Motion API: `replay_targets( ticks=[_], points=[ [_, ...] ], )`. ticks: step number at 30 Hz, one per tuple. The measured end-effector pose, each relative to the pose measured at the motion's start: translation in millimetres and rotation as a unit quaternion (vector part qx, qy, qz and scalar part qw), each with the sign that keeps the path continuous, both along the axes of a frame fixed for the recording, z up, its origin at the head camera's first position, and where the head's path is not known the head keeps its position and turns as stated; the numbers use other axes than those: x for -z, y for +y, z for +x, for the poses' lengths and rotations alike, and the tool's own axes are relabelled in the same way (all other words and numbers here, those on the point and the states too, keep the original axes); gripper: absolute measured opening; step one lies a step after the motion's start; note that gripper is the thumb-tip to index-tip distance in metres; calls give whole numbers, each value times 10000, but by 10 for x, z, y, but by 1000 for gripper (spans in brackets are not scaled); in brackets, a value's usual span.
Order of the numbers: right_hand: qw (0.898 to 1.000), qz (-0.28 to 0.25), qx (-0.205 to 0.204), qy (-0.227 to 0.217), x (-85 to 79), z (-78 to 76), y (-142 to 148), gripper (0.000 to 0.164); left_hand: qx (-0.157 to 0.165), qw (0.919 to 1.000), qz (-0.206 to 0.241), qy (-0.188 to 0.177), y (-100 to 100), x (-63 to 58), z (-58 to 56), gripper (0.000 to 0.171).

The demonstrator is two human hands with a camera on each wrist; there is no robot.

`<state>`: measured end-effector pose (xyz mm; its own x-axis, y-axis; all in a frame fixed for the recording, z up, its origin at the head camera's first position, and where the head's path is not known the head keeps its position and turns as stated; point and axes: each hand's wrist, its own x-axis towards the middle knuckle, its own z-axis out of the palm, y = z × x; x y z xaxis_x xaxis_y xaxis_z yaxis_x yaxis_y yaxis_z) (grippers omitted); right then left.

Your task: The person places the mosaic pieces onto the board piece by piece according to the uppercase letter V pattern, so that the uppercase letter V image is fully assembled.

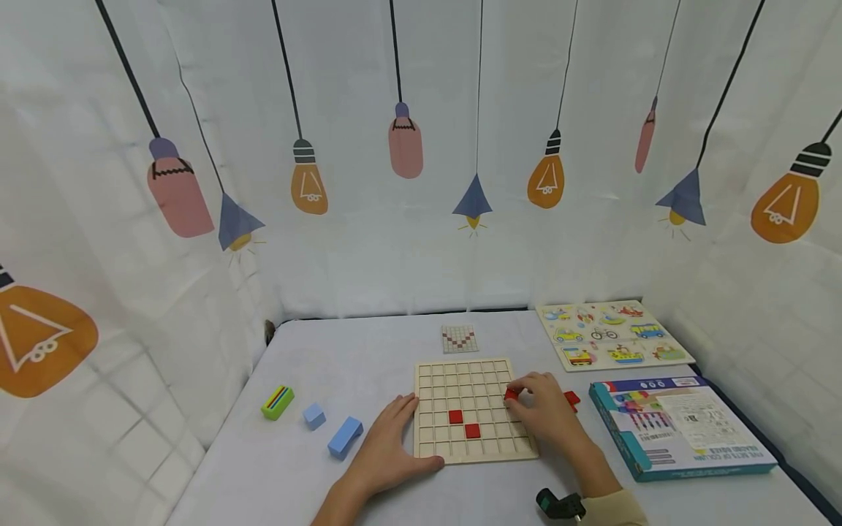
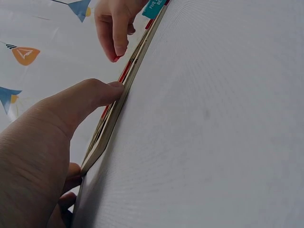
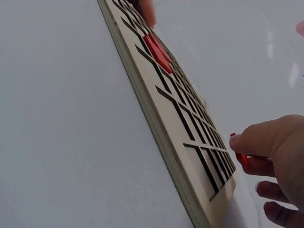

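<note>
A light wooden grid board [image 1: 434, 446] lies on the white table. Two red square tiles [image 1: 456, 416] sit in its cells, diagonal to each other. At the board's near left corner rests my left hand [image 1: 393, 442], fingers fairly straight along the left edge and thumb stretched along the near edge. The thumb touches the board's rim [image 2: 107, 130] in the left wrist view. My right hand [image 1: 549, 410] pinches another red tile [image 1: 510, 394] between thumb and finger over the board's right side. In the right wrist view that tile [image 3: 243, 159] is held just above the board, partly hidden by fingers.
More red tiles [image 1: 572, 398] lie right of the right hand. A boxed set [image 1: 697, 431] and a picture board [image 1: 615, 334] stand on the right. A small pattern card [image 1: 459, 339] lies behind the grid. Blue blocks [image 1: 345, 437] and a green striped block [image 1: 278, 402] are at left.
</note>
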<state>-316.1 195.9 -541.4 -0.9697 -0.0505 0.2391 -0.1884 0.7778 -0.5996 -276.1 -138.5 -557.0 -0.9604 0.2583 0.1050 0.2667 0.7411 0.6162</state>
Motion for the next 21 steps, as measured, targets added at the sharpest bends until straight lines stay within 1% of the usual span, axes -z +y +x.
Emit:
replay_targets(
  ticks=[8,13,17,21],
  points=[
    [9995,-80,-185,259,-103,15,-194,26,2,10000,33,20,-1,2,4,125],
    [9992,-118,-280,243,-160,-4,-273,24,5,10000,10,20,-2,12,-6,125],
    [9990,-168,-355,213,-174,-20,-343,25,-5,10000,17,8,-2,18,-15,126],
    [9981,-242,-504,264,-171,-36,-415,23,-29,10000,-17,-12,0,34,-21,127]
  ],
)
